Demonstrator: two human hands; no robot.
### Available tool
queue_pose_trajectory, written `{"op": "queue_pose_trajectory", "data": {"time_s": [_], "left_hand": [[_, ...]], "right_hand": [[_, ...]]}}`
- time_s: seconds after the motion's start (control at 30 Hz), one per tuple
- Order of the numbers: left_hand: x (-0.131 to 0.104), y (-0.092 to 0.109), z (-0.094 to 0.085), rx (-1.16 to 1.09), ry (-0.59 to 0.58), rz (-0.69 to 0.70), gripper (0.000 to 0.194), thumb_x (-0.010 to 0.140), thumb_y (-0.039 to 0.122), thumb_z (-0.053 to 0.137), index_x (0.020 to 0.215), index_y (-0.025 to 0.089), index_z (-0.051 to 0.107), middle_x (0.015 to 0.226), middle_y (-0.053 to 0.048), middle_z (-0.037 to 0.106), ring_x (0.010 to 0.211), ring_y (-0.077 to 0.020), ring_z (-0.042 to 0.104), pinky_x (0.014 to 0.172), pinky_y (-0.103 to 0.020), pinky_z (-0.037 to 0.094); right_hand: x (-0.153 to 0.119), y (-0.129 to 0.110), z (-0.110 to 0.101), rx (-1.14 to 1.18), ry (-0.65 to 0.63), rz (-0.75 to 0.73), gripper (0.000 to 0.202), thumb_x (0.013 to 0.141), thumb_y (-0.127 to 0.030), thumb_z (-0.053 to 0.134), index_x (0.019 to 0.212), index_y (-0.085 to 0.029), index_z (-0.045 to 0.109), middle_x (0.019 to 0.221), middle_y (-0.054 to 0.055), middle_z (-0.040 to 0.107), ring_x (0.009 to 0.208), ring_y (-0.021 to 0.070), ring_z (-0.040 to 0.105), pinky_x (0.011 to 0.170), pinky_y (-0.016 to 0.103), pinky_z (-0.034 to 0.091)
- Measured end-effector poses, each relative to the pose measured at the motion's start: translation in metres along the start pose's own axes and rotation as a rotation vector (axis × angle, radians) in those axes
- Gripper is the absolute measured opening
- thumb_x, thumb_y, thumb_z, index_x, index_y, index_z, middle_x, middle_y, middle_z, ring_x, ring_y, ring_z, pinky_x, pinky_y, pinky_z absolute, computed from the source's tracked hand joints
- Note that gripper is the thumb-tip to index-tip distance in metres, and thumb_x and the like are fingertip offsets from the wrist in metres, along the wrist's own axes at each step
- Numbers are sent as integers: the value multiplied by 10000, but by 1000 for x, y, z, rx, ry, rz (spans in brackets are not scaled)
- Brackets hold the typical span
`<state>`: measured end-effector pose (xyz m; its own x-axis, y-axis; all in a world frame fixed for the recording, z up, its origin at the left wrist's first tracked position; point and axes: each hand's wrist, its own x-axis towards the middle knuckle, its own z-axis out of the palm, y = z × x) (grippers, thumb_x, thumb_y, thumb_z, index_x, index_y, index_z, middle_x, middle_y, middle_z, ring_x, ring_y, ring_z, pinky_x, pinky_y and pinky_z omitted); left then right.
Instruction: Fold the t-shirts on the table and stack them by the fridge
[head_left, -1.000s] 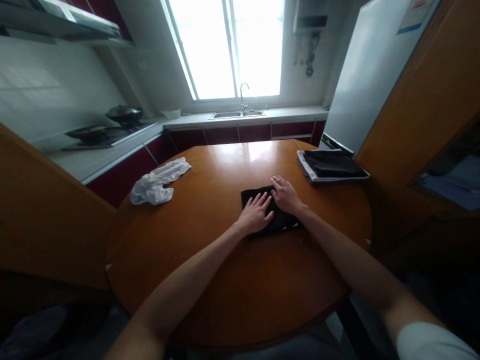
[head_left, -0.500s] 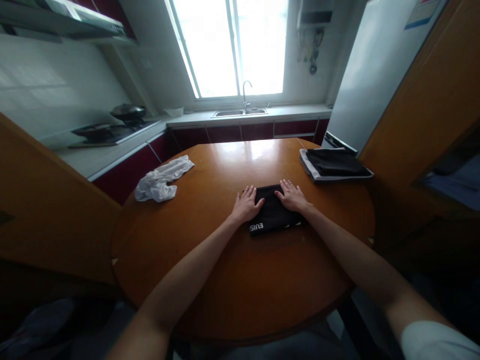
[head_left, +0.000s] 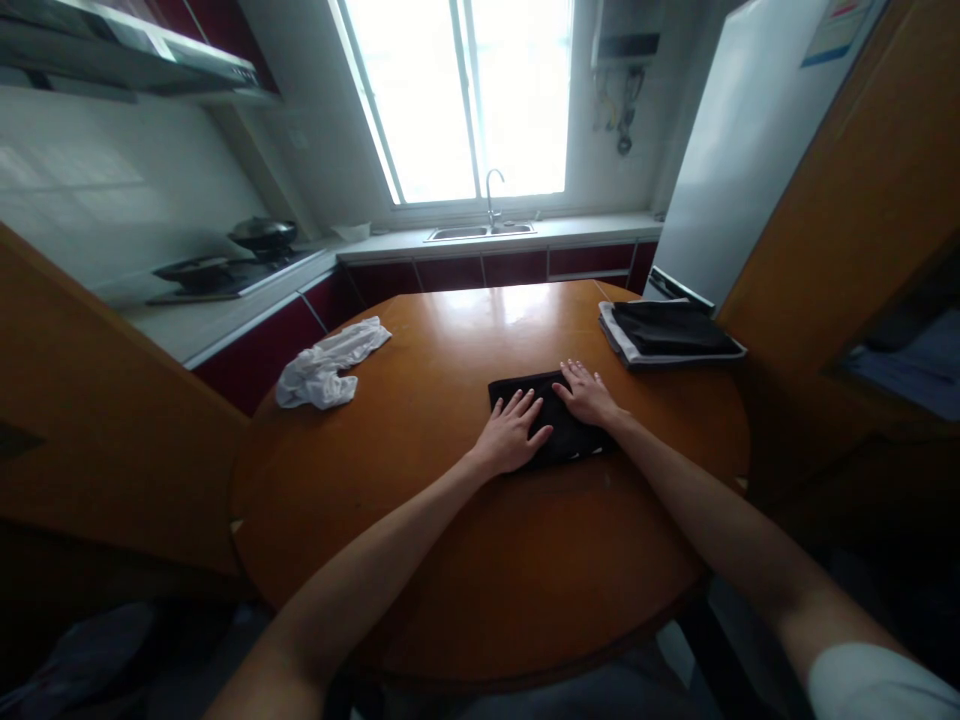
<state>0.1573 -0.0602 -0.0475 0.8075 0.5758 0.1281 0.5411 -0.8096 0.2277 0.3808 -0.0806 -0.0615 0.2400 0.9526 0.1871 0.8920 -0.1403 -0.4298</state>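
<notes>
A folded black garment (head_left: 564, 432) lies flat on the round wooden table (head_left: 420, 380) in front of me. My left hand (head_left: 512, 432) rests on its left part with fingers spread, hiding the white lettering near the front edge. On its far right corner lies my right hand (head_left: 587, 394), palm down with fingers apart. Neither hand grips the cloth. Small white marks show along the garment's near edge.
A crumpled white garment (head_left: 322, 368) is at the table's left side. Toward the right stands a stack of folded black, white and grey clothes (head_left: 675, 330). Beyond the table are a counter with a sink (head_left: 480, 231), a stove with pans (head_left: 225, 272) and a fridge (head_left: 757, 140).
My left hand has slid toward me and slightly right across the black garment, now covering the lettering. The right hand stays at the far right corner.
</notes>
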Motion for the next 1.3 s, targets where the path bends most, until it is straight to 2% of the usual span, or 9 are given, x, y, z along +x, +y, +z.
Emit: {"op": "queue_pose_trajectory", "data": {"time_s": [0.17,0.3,0.43,0.53,0.7,0.8,0.97,1.17,1.3], "left_hand": [[0,3,-8,-32,156,3,569,1030,510,398,1516,221,462,1636,-65,356,1544,-255,238,1262,-496,174],[0,9,-3,-19,144,61,529,1019,472,446,1491,241,497,1629,-55,372,1539,-248,253,1263,-492,178],[0,13,1,-18,30,106,537,1016,505,447,1501,279,490,1649,-44,326,1550,-265,218,1249,-529,205],[1,13,1,-16,17,105,542,1021,498,435,1515,278,474,1656,-43,310,1553,-267,206,1249,-532,205],[1,11,2,-21,15,103,529,1021,487,441,1509,286,483,1655,-40,310,1554,-265,204,1252,-531,196],[1,10,2,-20,19,107,529,1024,486,436,1509,283,482,1655,-42,313,1554,-266,203,1253,-528,195],[1,9,2,-21,19,111,532,1026,489,430,1510,273,482,1652,-49,320,1551,-273,212,1249,-534,202],[1,8,3,-29,27,96,504,1029,474,430,1494,293,500,1643,-37,342,1550,-258,218,1251,-534,201],[1,8,3,-48,37,97,486,1039,458,408,1481,285,514,1635,-32,361,1546,-253,234,1251,-528,212]], "right_hand": [[-1,19,-29,100,258,139,454,1003,-301,454,1349,-58,618,1365,208,637,1289,273,586,1099,357,417],[-8,25,-37,122,169,196,268,946,-267,546,1059,-143,755,1099,159,761,1032,274,712,888,321,513],[-14,17,-30,92,39,240,187,871,-334,672,856,-166,754,943,165,772,966,300,725,784,313,524],[-16,12,-29,64,25,274,236,797,-403,758,774,-169,732,871,172,760,936,330,724,739,332,525],[-16,11,-33,166,4,334,353,670,-412,852,519,-207,607,529,73,622,737,297,708,565,279,469],[-16,9,-33,301,1,371,352,617,-355,878,502,-208,580,463,25,552,629,236,666,484,239,412],[-17,2,-31,543,-90,400,232,676,-291,828,614,-149,655,567,21,641,541,146,596,445,202,376],[-13,-2,-36,611,-67,410,167,720,-232,776,627,-151,663,587,12,662,563,128,597,437,181,358],[-14,1,-43,696,-148,455,199,776,-297,760,661,-155,682,619,45,699,554,145,624,441,191,411]]}}
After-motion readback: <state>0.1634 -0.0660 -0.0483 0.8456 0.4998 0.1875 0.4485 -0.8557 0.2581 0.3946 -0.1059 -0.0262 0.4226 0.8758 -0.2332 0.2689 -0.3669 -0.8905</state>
